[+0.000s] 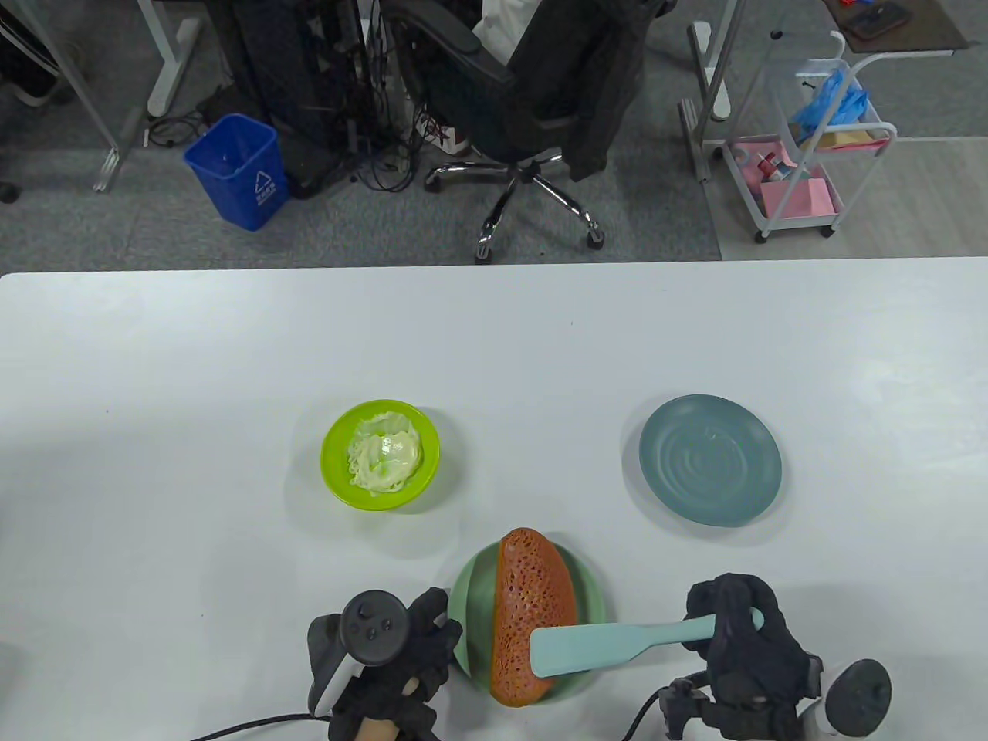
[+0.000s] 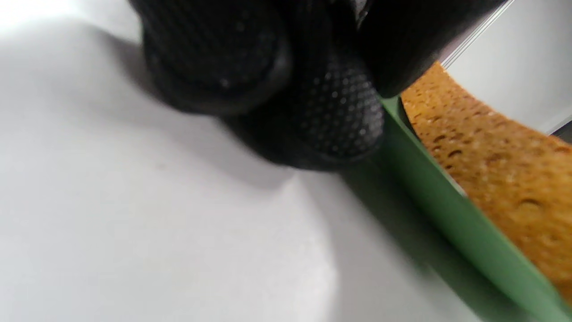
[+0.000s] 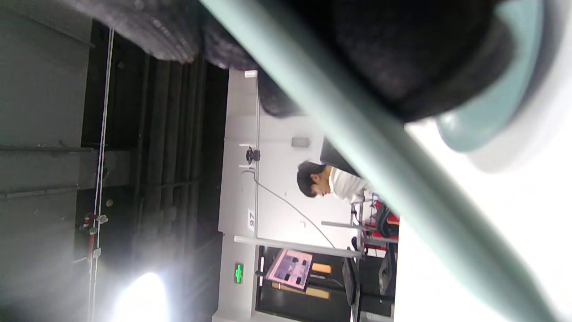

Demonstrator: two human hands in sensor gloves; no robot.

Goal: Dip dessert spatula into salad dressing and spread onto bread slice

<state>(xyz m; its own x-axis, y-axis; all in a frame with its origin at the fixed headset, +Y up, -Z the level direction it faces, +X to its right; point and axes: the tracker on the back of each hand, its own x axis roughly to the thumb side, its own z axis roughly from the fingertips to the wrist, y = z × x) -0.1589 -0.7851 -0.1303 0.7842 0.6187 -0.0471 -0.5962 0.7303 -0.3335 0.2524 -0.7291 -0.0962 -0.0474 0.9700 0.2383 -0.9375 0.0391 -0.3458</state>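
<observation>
A brown bread slice (image 1: 532, 610) lies on a light green plate (image 1: 467, 590) at the table's front middle. My right hand (image 1: 733, 625) grips the handle of a pale teal dessert spatula (image 1: 602, 644); its blade lies over the near part of the bread. My left hand (image 1: 421, 629) rests at the plate's left rim, fingers (image 2: 339, 116) touching the plate's edge (image 2: 447, 210) beside the bread (image 2: 500, 156). A lime green bowl (image 1: 333, 451) holding pale salad dressing (image 1: 384, 461) stands to the back left. In the right wrist view the spatula handle (image 3: 371, 152) crosses the frame under my fingers.
An empty blue-grey plate (image 1: 710, 460) stands at the right of the bread. The table's far edge runs across the middle of the table view; an office chair (image 1: 532, 100) and a blue bin (image 1: 235, 170) stand beyond it.
</observation>
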